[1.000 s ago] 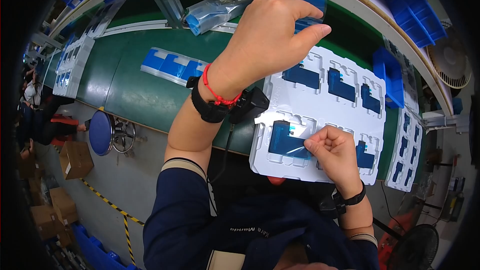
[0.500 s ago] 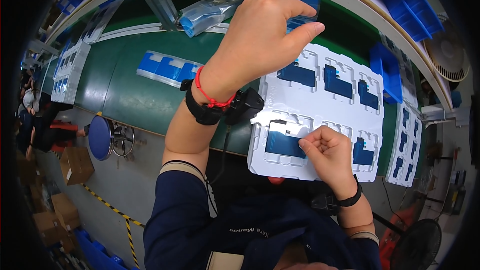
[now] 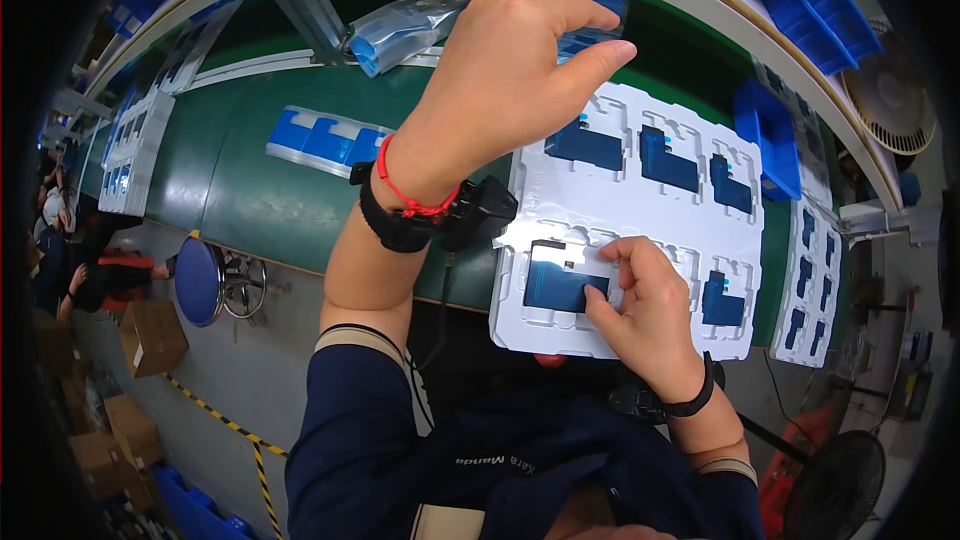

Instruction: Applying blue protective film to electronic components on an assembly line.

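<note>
Seeing a dark blue L-shaped flat part (image 3: 550, 287) lying in the lower-left pocket of a white moulded tray (image 3: 560, 202), just right of and below the frame's centre. Running its longer leg roughly left to right, dipping slightly, and pointing that leg's end toward the right hand (image 3: 650, 312). Finding this hand lying directly to the part's right, much the nearer of the two, holding thumb and forefinger apart in a loose curve. Bringing the thumb tip over the part's right end; not telling contact from hovering. Spotting the left hand (image 3: 515, 65) hanging at the upper middle of the frame, above the tray's upper-left corner, spreading thumb and forefinger, showing nothing gripped. Noticing, farther out, a blue bin (image 3: 772, 155) standing at upper right and a blue-and-clear film strip (image 3: 320, 138) lying on the green bench (image 3: 235, 180) at left.
</note>
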The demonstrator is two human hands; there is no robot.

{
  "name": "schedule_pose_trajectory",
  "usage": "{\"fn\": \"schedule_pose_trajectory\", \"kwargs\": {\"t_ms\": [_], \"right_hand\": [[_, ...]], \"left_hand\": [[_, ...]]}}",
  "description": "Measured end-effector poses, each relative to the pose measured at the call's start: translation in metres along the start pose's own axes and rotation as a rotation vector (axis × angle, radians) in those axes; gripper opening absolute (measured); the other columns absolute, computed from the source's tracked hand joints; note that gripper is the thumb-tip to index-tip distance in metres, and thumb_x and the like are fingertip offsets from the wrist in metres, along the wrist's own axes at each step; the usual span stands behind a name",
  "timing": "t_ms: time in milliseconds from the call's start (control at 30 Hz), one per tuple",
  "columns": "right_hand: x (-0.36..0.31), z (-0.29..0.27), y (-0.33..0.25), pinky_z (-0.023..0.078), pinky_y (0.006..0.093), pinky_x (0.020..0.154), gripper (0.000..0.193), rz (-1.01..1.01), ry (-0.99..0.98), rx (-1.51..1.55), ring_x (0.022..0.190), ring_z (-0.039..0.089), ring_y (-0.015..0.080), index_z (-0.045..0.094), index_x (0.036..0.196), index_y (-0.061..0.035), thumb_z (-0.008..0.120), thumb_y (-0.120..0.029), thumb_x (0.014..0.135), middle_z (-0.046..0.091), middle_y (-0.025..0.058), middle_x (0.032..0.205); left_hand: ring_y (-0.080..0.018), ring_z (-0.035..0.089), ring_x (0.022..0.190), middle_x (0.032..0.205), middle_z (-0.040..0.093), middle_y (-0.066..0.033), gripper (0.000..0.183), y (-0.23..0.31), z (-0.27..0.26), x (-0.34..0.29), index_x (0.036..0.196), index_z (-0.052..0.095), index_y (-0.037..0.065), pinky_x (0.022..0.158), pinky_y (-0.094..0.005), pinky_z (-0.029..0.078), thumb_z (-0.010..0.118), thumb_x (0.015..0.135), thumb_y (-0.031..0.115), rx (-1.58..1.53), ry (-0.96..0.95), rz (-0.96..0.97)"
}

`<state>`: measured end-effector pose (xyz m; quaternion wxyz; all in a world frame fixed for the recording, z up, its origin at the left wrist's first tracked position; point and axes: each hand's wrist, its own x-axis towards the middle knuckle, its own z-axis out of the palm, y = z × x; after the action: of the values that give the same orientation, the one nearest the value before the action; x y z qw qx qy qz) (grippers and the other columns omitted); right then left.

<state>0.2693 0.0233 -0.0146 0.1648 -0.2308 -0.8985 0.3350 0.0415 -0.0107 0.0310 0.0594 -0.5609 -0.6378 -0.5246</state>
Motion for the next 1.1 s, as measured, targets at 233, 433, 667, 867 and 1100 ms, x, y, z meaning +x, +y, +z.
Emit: {"fn": "schedule_pose_trajectory", "kwargs": {"t_ms": [233, 433, 667, 867, 1100], "right_hand": [[-0.012, -0.036, 0.019, 0.04, 0.0256, 0.051, 0.032, 0.205, 0.196, 0.024, 0.057, 0.05, 0.012, 0.058, 0.101, 0.0008, 0.07, -0.001, 0.071, 0.054, 0.0075, 0.083], [-0.039, -0.107, 0.12, 0.04, 0.0211, 0.051, 0.029, 0.293, 0.439, -0.237, 0.061, 0.051, 0.0075, 0.062, 0.102, 0.0024, 0.071, -0.012, 0.078, 0.059, 0.0064, 0.085], [-0.045, -0.105, 0.141, 0.039, 0.0197, 0.053, 0.034, 0.476, 0.339, 0.103, 0.063, 0.05, 0.0056, 0.061, 0.107, 0.0047, 0.07, -0.015, 0.08, 0.056, 0.0017, 0.079], [-0.033, -0.109, 0.143, 0.04, 0.0193, 0.056, 0.037, 0.511, 0.307, 0.278, 0.065, 0.049, 0.0057, 0.06, 0.107, 0.0038, 0.072, -0.018, 0.079, 0.054, 0.0005, 0.079], [-0.033, -0.106, 0.164, 0.045, 0.0241, 0.059, 0.04, 0.454, 0.361, 0.181, 0.066, 0.054, 0.0101, 0.061, 0.104, 0.0015, 0.075, -0.022, 0.075, 0.058, 0.004, 0.077]], "left_hand": [[-0.0104, 0.06, 0.066, 0.08, 0.069, -0.0103, 0.027, -0.007, -0.002, 0.0, 0.097, 0.069, 0.0, 0.059, -0.0227, 0.046, 0.073, 0.079, 0.02, 0.041, 0.007, -0.003], [-0.0118, 0.06, 0.068, 0.084, 0.07, -0.0113, 0.027, -0.004, 0.0, 0.003, 0.099, 0.069, 0.0, 0.061, -0.0234, 0.046, 0.071, 0.08, 0.019, 0.024, 0.005, -0.019], [-0.0119, 0.059, 0.067, 0.085, 0.07, -0.0118, 0.027, -0.007, 0.006, 0.0, 0.1, 0.069, 0.001, 0.06, -0.0244, 0.045, 0.07, 0.079, 0.018, 0.079, -0.038, -0.06], [-0.0092, 0.054, 0.062, 0.082, 0.069, -0.0103, 0.025, 0.0, 0.003, 0.004, 0.099, 0.069, 0.001, 0.057, -0.0235, 0.043, 0.069, 0.078, 0.014, 0.114, -0.046, -0.08], [-0.0191, 0.06, 0.063, 0.084, 0.068, -0.0146, 0.023, -0.002, 0.013, 0.004, 0.095, 0.069, -0.001, 0.057, -0.0284, 0.045, 0.07, 0.078, 0.014, 0.055, -0.006, -0.044]]}}
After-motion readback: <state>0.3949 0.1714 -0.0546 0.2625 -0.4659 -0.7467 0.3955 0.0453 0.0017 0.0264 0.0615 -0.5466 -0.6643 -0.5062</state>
